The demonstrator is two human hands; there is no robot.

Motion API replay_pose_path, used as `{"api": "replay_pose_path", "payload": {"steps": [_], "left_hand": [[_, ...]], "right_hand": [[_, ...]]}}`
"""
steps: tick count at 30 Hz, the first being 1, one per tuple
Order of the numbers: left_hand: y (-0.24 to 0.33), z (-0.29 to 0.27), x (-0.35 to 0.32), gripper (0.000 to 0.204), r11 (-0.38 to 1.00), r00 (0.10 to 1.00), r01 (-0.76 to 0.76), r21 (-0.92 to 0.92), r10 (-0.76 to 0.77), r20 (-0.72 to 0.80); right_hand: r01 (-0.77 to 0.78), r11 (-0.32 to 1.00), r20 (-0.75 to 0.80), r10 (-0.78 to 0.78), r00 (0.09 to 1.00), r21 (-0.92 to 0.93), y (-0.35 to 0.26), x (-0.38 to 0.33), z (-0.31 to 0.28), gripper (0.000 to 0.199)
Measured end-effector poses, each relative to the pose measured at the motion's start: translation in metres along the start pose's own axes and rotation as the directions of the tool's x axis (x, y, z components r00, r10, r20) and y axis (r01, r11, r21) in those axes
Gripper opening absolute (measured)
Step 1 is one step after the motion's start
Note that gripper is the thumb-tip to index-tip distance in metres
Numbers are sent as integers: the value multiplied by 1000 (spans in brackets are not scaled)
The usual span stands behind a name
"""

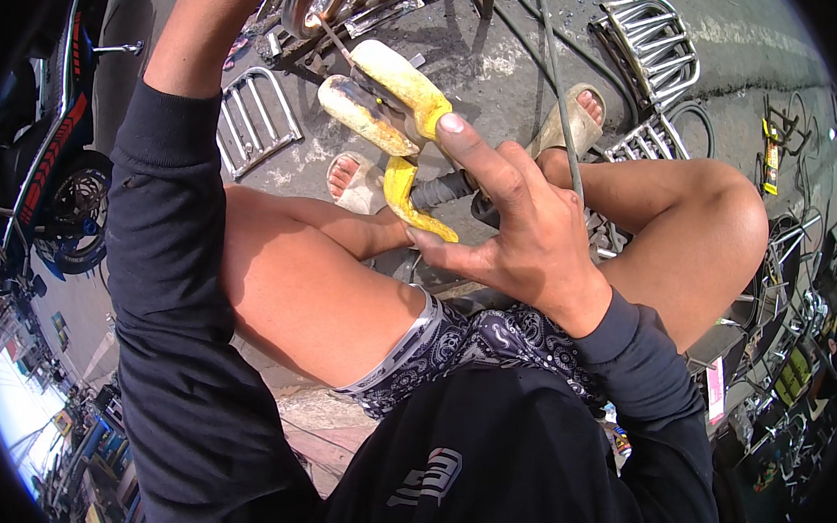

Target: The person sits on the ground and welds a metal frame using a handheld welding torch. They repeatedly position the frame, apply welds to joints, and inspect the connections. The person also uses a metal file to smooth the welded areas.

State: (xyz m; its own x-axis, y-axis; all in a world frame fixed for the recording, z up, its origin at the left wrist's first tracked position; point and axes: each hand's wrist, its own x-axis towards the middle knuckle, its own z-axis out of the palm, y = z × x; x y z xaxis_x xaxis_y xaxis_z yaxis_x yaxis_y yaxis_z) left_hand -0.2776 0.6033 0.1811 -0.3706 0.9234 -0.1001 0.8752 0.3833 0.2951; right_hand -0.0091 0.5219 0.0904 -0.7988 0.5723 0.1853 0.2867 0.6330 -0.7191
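Note:
My right hand [540,235] grips a yellow welding electrode holder [405,83] with worn, whitish jaw covers. The index finger lies along its upper jaw, and the thumb is at the curved yellow lever [406,198]. A thin electrode rod [334,41] sticks out from the jaws toward the upper left. Its tip meets a bent shiny metal tube [295,5], where a small bright orange glow shows. My left forearm [208,19] reaches past the top edge beside these tubes, so the left hand is out of the picture.
A small barred metal frame [259,122] lies on the ground at the left. More tubular racks [647,50] lie at the upper right. Cables [547,39] run between my sandalled feet. A motorcycle [77,202] stands far left; metal parts [795,380] clutter the right.

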Motion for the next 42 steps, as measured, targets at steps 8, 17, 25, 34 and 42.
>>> {"api": "replay_pose_path", "payload": {"steps": [8, 17, 25, 34, 42], "left_hand": [[-7, -4, -1, 24, 999, 999, 30, 46, -29, -21], [-13, -1, 0, 22, 996, 997, -30, -89, 24, -70], [-3, -5, -6, 22, 995, 995, 65, -75, -70, -74], [-1, -8, -7, 21, 992, 992, 117, -48, -119, -50], [-4, 6, -16, 24, 998, 968, -62, 8, 63, -241]], "right_hand": [[59, 996, -9, -59, 998, -71, 2, 2, 1, 104], [50, 997, 13, -49, 999, -65, 1, 4, 2, 105], [-76, 996, 138, 81, 987, -39, -1, 3, 0, 101], [36, 998, 53, -33, 998, -60, 3, 4, 4, 106], [-73, 997, 133, 73, 988, -2, 1, 3, 2, 104]]}}
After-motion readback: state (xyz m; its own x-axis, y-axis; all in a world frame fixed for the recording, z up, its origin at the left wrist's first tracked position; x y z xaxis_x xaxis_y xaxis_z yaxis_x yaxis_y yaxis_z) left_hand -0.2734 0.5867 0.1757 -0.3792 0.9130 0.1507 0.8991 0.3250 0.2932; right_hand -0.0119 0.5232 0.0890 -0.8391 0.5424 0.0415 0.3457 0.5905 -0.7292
